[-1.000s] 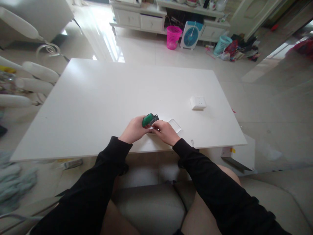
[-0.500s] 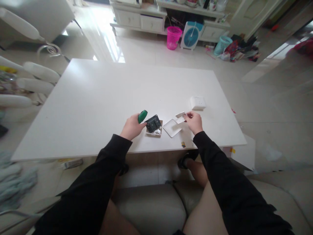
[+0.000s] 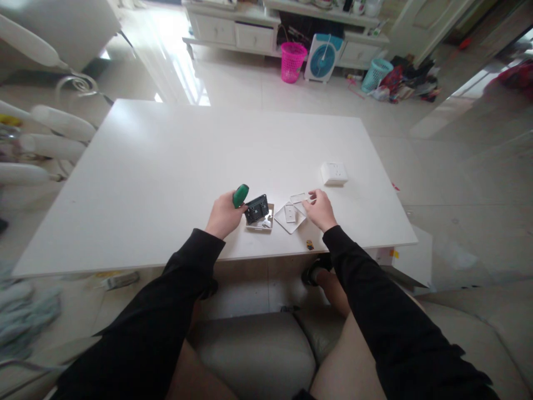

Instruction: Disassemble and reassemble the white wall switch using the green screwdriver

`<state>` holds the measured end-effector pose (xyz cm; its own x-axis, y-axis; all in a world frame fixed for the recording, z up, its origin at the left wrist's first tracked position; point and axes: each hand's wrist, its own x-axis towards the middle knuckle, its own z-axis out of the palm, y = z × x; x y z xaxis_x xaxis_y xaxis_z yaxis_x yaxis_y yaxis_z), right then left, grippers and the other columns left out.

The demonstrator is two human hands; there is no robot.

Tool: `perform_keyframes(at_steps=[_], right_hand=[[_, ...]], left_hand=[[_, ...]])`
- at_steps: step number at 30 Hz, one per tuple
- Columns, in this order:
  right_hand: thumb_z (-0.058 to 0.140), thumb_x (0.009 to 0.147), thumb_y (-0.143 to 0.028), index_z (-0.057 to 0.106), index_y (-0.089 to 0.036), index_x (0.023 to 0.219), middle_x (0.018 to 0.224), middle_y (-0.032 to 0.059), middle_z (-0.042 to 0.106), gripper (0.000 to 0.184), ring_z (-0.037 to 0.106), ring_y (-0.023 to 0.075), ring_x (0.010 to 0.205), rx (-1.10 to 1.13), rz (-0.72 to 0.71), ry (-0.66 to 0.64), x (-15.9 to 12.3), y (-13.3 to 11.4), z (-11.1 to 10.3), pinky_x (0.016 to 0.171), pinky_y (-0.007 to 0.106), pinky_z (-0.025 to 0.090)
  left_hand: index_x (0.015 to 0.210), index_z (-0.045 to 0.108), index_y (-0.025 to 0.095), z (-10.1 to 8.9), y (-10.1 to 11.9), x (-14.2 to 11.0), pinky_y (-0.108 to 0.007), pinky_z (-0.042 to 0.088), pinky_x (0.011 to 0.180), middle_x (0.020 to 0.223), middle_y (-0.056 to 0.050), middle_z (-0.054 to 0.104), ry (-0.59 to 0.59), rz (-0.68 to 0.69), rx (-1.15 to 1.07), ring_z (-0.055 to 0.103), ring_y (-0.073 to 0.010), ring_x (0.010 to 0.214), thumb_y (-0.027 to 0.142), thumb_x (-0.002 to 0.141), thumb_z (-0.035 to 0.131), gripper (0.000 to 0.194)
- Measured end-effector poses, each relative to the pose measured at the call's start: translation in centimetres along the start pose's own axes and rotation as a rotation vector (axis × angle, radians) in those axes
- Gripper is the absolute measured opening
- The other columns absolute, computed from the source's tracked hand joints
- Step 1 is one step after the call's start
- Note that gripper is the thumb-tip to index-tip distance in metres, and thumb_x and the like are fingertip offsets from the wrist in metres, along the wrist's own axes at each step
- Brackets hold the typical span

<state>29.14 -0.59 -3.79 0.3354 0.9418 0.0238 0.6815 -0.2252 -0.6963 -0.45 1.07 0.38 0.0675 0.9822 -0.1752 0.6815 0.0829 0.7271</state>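
Observation:
My left hand [image 3: 222, 215] is closed round a green-handled screwdriver [image 3: 240, 195] near the front edge of the white table [image 3: 175, 166]. Just right of it lies a dark socket insert [image 3: 255, 208] on a white backing piece [image 3: 266, 224]. My right hand [image 3: 320, 210] rests on the table with its fingertips pinched at a small white plate [image 3: 298, 198]. A flat white cover plate [image 3: 289, 218] lies between the hands, with a small white piece on top of it. A whole white wall socket [image 3: 333, 173] sits further right.
A small dark and yellow object [image 3: 309, 244] lies at the table's front edge. White chairs [image 3: 50, 133] stand to the left. Beyond the table are a pink basket [image 3: 292, 61], a blue fan [image 3: 321, 58] and a teal basket [image 3: 372, 74]. A box [image 3: 410, 261] sits under the table's right corner.
My hands were together over the socket insert and have parted. The right hand carried a small white plate rightwards and now holds it low by the cover plate; the left keeps the screwdriver.

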Motion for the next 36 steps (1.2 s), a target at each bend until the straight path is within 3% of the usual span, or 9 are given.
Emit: perform_keyframes(at_steps=[3,7,10,12,15,19,24,29,36], right_hand=[[0.067,0.082,-0.03,0.065,-0.017,0.097,0.108,0.0106,0.069,0.019,0.065,0.02,0.087,0.149,-0.112,-0.132,-1.0,-2.2,0.1,0.087,0.039,0.057],[0.072,0.086,-0.049,0.068,-0.02,0.108,0.107,0.0085,0.074,0.037,0.07,0.0227,0.098,0.482,-0.152,-0.416,-2.6,-4.9,0.9,0.087,0.039,0.059],[0.08,0.081,-0.058,0.067,-0.022,0.106,0.1,0.0054,0.076,0.046,0.073,0.0232,0.095,0.72,-0.09,-0.607,-3.3,-6.0,1.4,0.085,0.04,0.062],[0.084,0.075,-0.061,0.065,-0.022,0.102,0.096,0.0041,0.076,0.051,0.073,0.0225,0.089,0.816,-0.019,-0.641,-3.3,-6.1,1.2,0.081,0.04,0.064],[0.087,0.072,-0.062,0.062,-0.022,0.097,0.093,0.0028,0.075,0.053,0.073,0.0203,0.084,0.872,0.056,-0.504,-2.4,-5.4,0.4,0.079,0.039,0.065],[0.085,0.072,-0.06,0.052,-0.024,0.095,0.092,0.0012,0.073,0.054,0.072,0.0199,0.085,0.848,0.185,-0.139,-0.1,-3.0,-1.4,0.073,0.037,0.064],[0.077,0.076,-0.048,0.057,-0.023,0.104,0.1,0.006,0.071,0.043,0.07,0.0225,0.082,0.449,0.214,0.091,1.9,1.2,-4.0,0.071,0.042,0.063],[0.074,0.081,-0.04,0.061,-0.02,0.106,0.098,0.011,0.072,0.035,0.07,0.0275,0.095,0.069,0.128,0.064,2.0,4.6,-5.7,0.088,0.045,0.061],[0.067,0.089,-0.032,0.057,-0.016,0.122,0.111,0.0167,0.071,0.038,0.07,0.0282,0.098,-0.176,0.191,-0.133,1.6,5.3,-4.4,0.093,0.044,0.058]], left_hand=[[0.078,0.065,0.018,-0.6,0.6,0.1,-0.037,0.05,0.079,0.082,-0.006,0.073,0.072,0.031,-0.091,0.067,-0.0229,0.082,0.025,0.077,0.069,0.008],[0.074,0.068,0.016,-0.4,1.3,-0.2,-0.035,0.053,0.077,0.074,-0.005,0.072,0.041,0.023,-0.365,0.068,-0.0211,0.075,0.027,0.07,0.076,0.014],[0.072,0.068,0.016,0.3,1.7,-0.7,-0.034,0.054,0.074,0.07,-0.004,0.072,-0.006,-0.022,-0.514,0.069,-0.0204,0.072,0.026,0.067,0.079,0.016],[0.073,0.067,0.016,0.5,1.9,-1.0,-0.033,0.054,0.074,0.071,-0.005,0.073,-0.047,-0.051,-0.578,0.07,-0.0202,0.072,0.028,0.068,0.08,0.019],[0.075,0.065,0.015,0.3,2.1,-1.3,-0.031,0.052,0.068,0.072,-0.007,0.071,-0.114,-0.076,-0.577,0.07,-0.0193,0.07,0.034,0.074,0.078,0.023],[0.079,0.06,0.016,-0.1,2.1,-1.2,-0.027,0.044,0.055,0.074,-0.005,0.067,-0.074,-0.129,-0.489,0.063,-0.0143,0.06,0.027,0.079,0.071,0.016],[0.087,0.059,0.016,-0.3,1.5,-0.8,-0.026,0.037,0.05,0.082,-0.006,0.067,-0.126,-0.157,-0.407,0.062,-0.014,0.062,0.024,0.082,0.065,0.011],[0.086,0.059,0.017,-0.5,1.5,-0.8,-0.026,0.038,0.053,0.066,-0.002,0.06,-0.129,-0.151,-0.292,0.058,-0.0141,0.059,0.026,0.084,0.063,0.01],[0.089,0.059,0.017,-0.7,1.8,-0.9,-0.027,0.041,0.055,0.066,-0.001,0.057,-0.131,-0.139,-0.277,0.057,-0.0142,0.058,0.025,0.086,0.061,0.009]])
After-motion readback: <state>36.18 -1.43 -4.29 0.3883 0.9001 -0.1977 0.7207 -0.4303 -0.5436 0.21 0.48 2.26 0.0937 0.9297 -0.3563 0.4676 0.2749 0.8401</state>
